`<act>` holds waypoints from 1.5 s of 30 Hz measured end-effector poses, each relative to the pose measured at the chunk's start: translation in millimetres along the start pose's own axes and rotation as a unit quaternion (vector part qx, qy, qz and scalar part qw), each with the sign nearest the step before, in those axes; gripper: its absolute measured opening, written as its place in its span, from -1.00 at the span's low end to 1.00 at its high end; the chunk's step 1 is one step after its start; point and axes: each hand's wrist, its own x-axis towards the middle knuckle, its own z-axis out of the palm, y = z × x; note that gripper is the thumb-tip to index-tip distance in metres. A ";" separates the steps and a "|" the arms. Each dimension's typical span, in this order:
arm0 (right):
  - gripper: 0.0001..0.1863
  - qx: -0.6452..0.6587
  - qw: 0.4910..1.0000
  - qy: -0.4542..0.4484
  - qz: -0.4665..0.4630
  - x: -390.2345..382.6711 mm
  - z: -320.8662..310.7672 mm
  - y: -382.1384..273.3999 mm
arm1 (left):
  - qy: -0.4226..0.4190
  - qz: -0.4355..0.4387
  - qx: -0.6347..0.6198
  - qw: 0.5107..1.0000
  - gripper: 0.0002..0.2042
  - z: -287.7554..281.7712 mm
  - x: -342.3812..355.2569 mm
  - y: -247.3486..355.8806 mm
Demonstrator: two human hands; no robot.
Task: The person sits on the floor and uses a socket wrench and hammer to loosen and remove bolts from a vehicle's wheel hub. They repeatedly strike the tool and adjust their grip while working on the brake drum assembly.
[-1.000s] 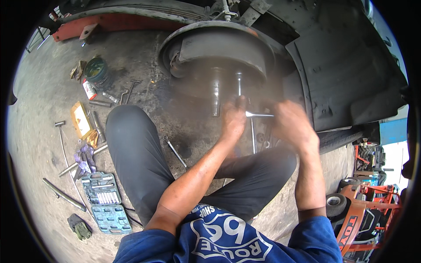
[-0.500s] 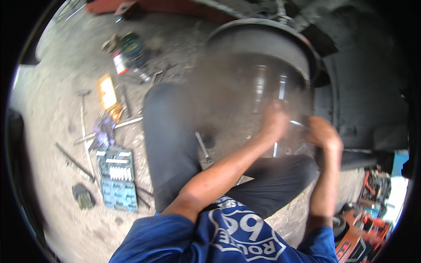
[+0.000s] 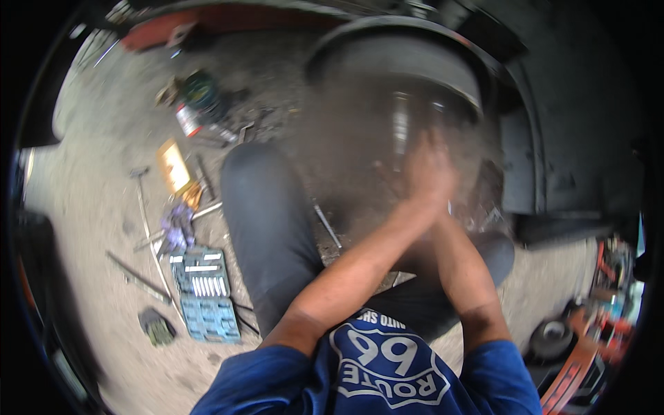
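Hands (image 3: 431, 167): ours, overlapping at the wrists, blurred; we cannot tell their opening or hold.
Wheel drum (image 3: 415, 61): beyond our hands.
Toolbox (image 3: 209, 319): left of them.

The floor (image 3: 90, 187) is bare and grey-tan, with a worn, dusty look and scattered dark stains. It is pale and evenly lit on the left and toward the bottom, then turns darker toward the top. A long red beam (image 3: 228, 24) runs above it along the upper left. At the lower right stands an orange vehicle (image 3: 570, 370) with a black tyre (image 3: 553, 337), with red and dark clutter (image 3: 610, 266) beyond. White light shows at the right rim; details there blur.
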 end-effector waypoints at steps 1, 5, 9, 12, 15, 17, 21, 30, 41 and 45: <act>-0.69 -0.036 0.999 -0.031 -0.005 0.7 -13.8 -12.5 | 0.000 0.038 -0.011 0.999 -0.43 -2.1 11.1 -3.3; -0.69 -0.294 0.938 -0.129 0.132 -60.4 -142.9 -71.2 | 0.021 0.105 -0.095 0.990 -0.65 3.5 24.9 -17.9; -0.70 -0.372 0.893 0.171 -0.188 -126.0 -223.8 -131.2 | 0.086 0.141 -0.030 0.986 -0.58 -1.8 26.7 -13.9; -0.77 -0.175 0.963 0.149 -0.144 -138.4 -180.1 -135.0 | 0.107 0.218 0.057 0.968 -0.54 -12.4 29.2 -11.3; -0.89 -0.108 0.986 0.126 -0.012 -99.1 -132.7 -91.3 | 0.069 0.214 0.050 0.973 -0.53 -16.1 34.3 -15.1; -0.88 -0.186 0.971 0.099 0.113 -56.5 -97.3 -59.7 | 0.008 0.178 -0.084 0.980 -0.53 -14.8 42.6 -16.8; -0.81 0.055 0.991 0.115 0.052 16.1 -16.0 -21.9 | 0.122 0.262 0.151 0.945 -0.52 -16.1 54.8 -12.9; -0.70 -0.194 0.970 -0.123 0.074 -29.8 -128.5 -40.2 | 0.141 0.273 0.141 0.941 -0.58 -16.8 77.7 -19.6; -0.84 -0.266 0.963 -0.012 0.050 -126.0 -201.8 -150.0 | -0.081 -0.106 -0.438 0.889 -0.61 0.4 7.5 -16.9; -0.87 -0.318 0.948 0.028 -0.018 -118.2 -223.8 -157.4 | -0.053 -0.125 -0.465 0.875 -0.61 -2.8 17.0 -8.6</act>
